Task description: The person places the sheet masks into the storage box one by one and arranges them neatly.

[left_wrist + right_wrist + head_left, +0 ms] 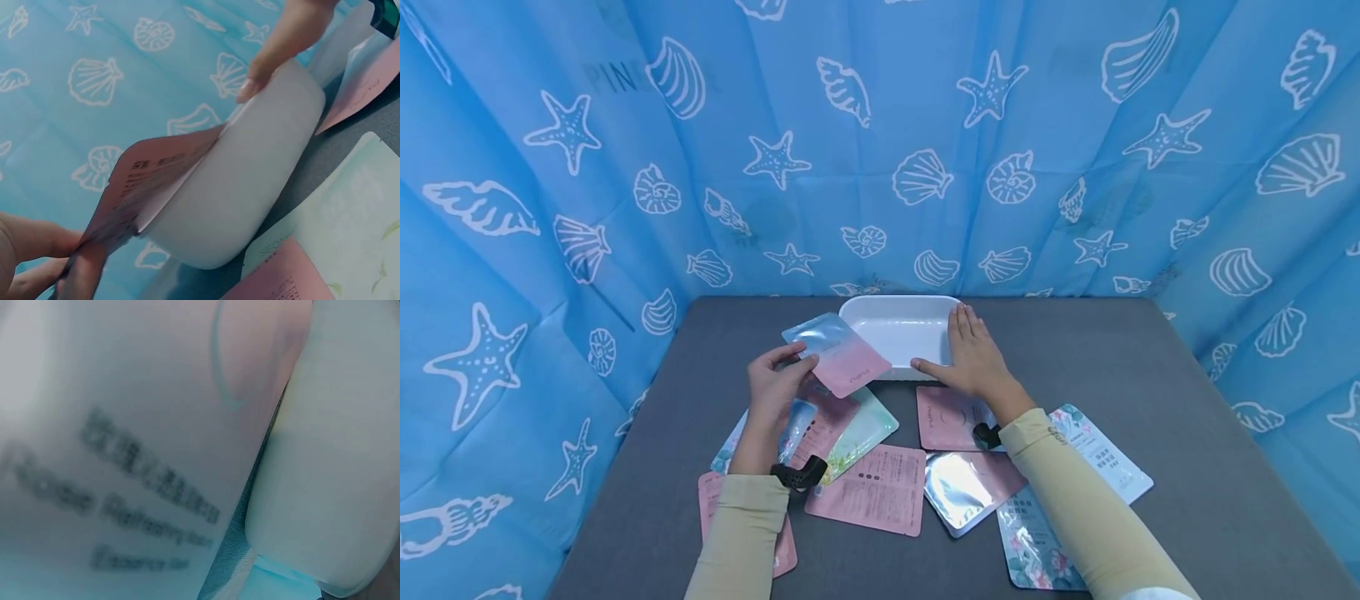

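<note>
My left hand pinches the left edge of a blue-and-pink face mask packet between thumb and fingers. The packet is tilted and overlaps the left front of a white plastic bin in the head view. From the left wrist, the packet's pink printed back shows at the bin's rim. My right hand rests on the bin's right end, fingers straight and thumb spread over the front rim. Just below it lies a pink mask packet, whose blurred lettering fills much of the right wrist view.
Several more packets lie spread on the grey table: a green one, a pink printed one, a silver one and flowered ones. A blue shell-print curtain stands behind and at both sides.
</note>
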Demonstrator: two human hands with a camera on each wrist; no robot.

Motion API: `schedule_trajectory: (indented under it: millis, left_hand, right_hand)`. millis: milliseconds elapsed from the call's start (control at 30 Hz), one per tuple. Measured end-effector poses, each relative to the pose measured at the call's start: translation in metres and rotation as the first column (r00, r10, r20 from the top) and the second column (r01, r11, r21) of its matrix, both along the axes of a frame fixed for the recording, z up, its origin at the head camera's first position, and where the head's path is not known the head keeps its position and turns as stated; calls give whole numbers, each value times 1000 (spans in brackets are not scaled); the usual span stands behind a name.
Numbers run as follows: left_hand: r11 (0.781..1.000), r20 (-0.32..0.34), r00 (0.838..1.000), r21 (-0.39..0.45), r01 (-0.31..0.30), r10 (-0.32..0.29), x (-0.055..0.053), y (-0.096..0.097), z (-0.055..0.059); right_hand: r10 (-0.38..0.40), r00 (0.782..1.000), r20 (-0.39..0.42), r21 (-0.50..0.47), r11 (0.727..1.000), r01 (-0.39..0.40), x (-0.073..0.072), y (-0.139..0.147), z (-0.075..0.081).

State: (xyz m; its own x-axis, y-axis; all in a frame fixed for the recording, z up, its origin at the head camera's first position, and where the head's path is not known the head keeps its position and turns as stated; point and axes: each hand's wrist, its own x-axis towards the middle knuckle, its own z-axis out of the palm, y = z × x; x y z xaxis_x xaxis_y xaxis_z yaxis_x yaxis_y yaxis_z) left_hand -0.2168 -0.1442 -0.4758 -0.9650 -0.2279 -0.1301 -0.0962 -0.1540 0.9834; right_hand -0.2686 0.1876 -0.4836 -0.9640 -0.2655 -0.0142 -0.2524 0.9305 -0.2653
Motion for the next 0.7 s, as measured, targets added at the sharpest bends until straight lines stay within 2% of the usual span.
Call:
schedule_trajectory:
  millis: [200, 433, 533, 700]
  left_hand:
    - [997, -65, 995, 21, -73, 74, 1, 6, -1]
    - [991, -193, 972, 20, -135, 136, 4, 14, -1]
    - [990, -211, 968, 18, -137, 138, 5, 16, -1]
    - [995, -243, 965, -8, -102, 97, 5, 20, -2]
  right_hand:
    - [6, 1000, -5, 5, 1000, -6, -1, 0, -1]
    - [3, 1000, -1, 8, 1000, -3, -2, 0, -1]
    - [1, 1000, -1, 12, 1000, -1, -1, -1, -1]
    - [2, 1000, -1, 8, 1000, -2, 0, 0, 0]
